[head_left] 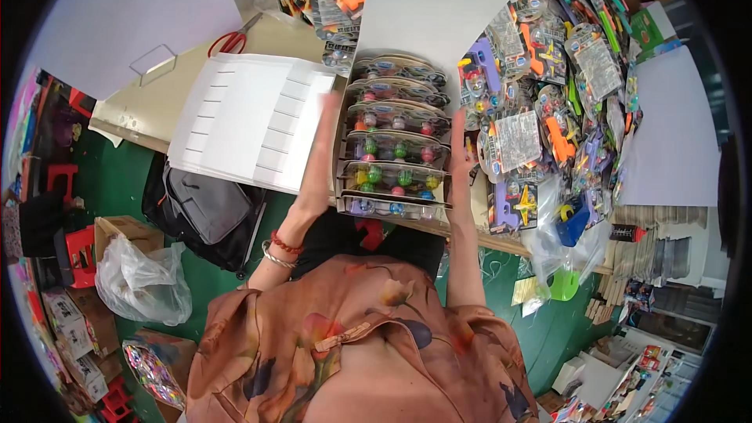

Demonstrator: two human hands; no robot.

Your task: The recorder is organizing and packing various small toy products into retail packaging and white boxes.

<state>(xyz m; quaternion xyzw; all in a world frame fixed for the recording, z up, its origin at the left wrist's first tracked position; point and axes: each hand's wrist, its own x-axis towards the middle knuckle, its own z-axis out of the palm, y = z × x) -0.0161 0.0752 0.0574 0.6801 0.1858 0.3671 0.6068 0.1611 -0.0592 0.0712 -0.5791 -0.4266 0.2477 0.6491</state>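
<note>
Evidently, left hand (317,168) and right hand (460,160) were held flat, fingers extended, unclenched | palms flanked opposite sides of white box (439,8), wall contact unclear | box, holding a row of carded toys (398,176), stood at near edge of tabletop (291,43).

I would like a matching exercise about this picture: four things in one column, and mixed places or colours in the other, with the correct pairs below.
1. Scissors
2. Backpack
3. Left hand
4. Right hand

A. At the right side of the filled box
B. Red-handled
C. At the left side of the filled box
D. Grey and black

Pairs: 1-B; 2-D; 3-C; 4-A
</note>
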